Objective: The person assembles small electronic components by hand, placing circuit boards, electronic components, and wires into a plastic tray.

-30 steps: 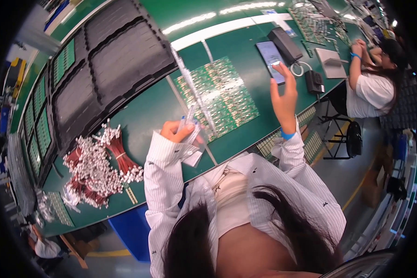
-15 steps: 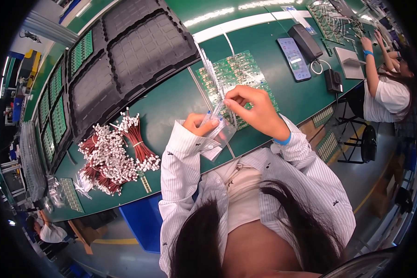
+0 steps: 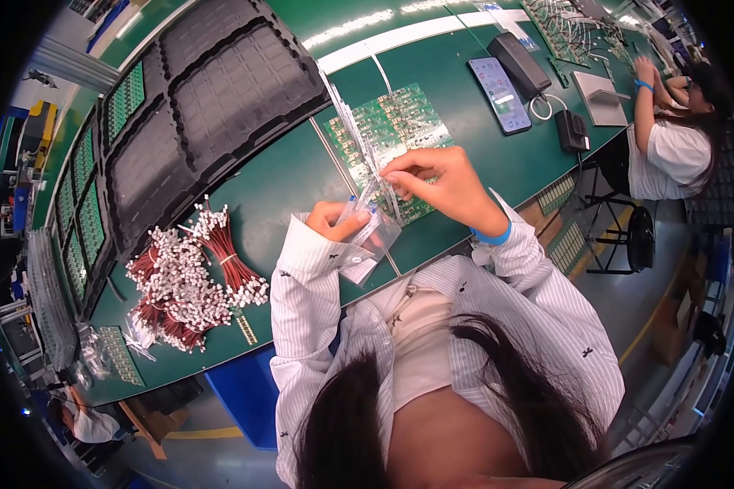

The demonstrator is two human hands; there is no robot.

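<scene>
My left hand (image 3: 333, 218) is closed on a small clear plastic bag (image 3: 383, 236), its thumb pressed across the top. A white slip shows at the bag's lower end. My right hand (image 3: 440, 183) pinches long, thin translucent strips (image 3: 349, 122) between thumb and fingertips, just above the bag's mouth. These strips slant from the far edge of the table down toward the bag; exactly where they end is hard to make out. Under them and beyond my right hand lies a green circuit board panel (image 3: 420, 118) covered with small components.
To the left lie bundled red wires with white connectors (image 3: 183, 285). Behind them stands a large black compartment tray (image 3: 245, 81) with green boards in some sections. Right of the panel are a phone (image 3: 499, 94) and a black box (image 3: 519, 63). A co-worker (image 3: 681, 155) sits far right.
The whole scene has shifted slightly left in the view. Both hands keep their grips over the panel's near edge, my right fingertips still pinching the strips.
</scene>
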